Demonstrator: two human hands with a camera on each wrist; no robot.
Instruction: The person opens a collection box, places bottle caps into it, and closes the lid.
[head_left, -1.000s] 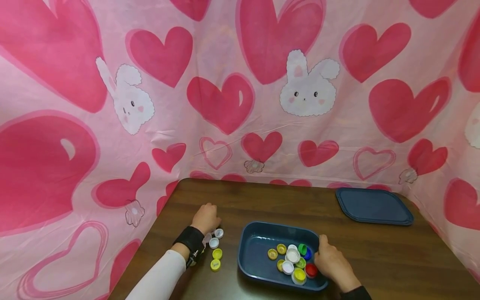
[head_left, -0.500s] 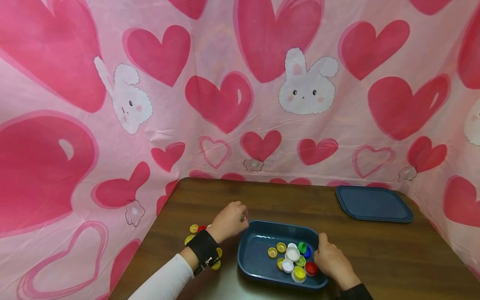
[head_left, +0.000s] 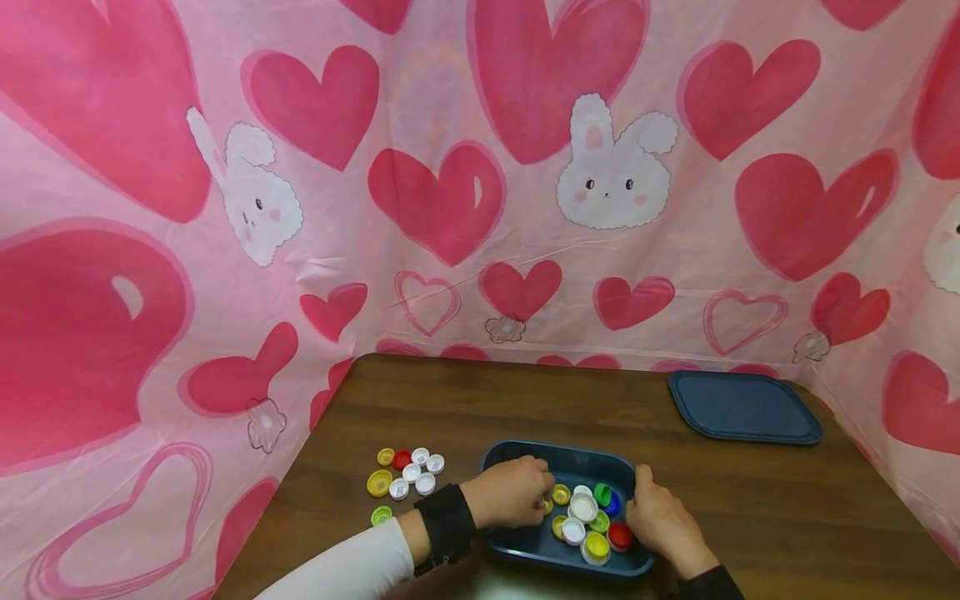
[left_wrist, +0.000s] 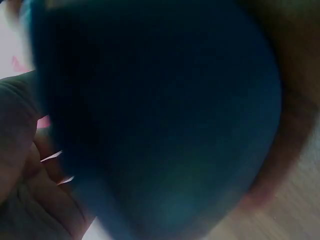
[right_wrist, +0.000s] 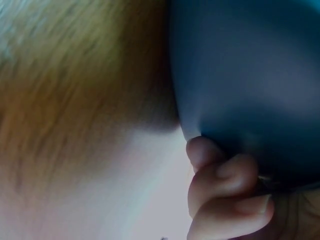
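A deep dark-blue rectangular container (head_left: 525, 546) stands on the table. Several bottle caps (head_left: 583, 507), in white, yellow, green, blue and red, lie toward its right side. My left hand (head_left: 513, 492) is over the left part of the container, fingers bent downward; whether a cap is between the fingertips is hidden. In the left wrist view the container wall (left_wrist: 165, 110) is blurred and close. My right hand (head_left: 663, 517) grips the container's right end. The right wrist view shows its curled fingers (right_wrist: 225, 185) against the container's outer wall (right_wrist: 240, 75).
Left of the container, several more caps (head_left: 411, 472) in white, yellow, red and green lie on the brown wooden table (head_left: 525, 400). A flat dark-blue lid or tray (head_left: 742, 408) lies at the far right. Pink heart-printed cloth (head_left: 450, 208) hangs behind and at the sides.
My left hand has moved from the loose caps rightward, past the container's rim with something small and pale in its fingers, to inside the container. The right hand keeps its grip.
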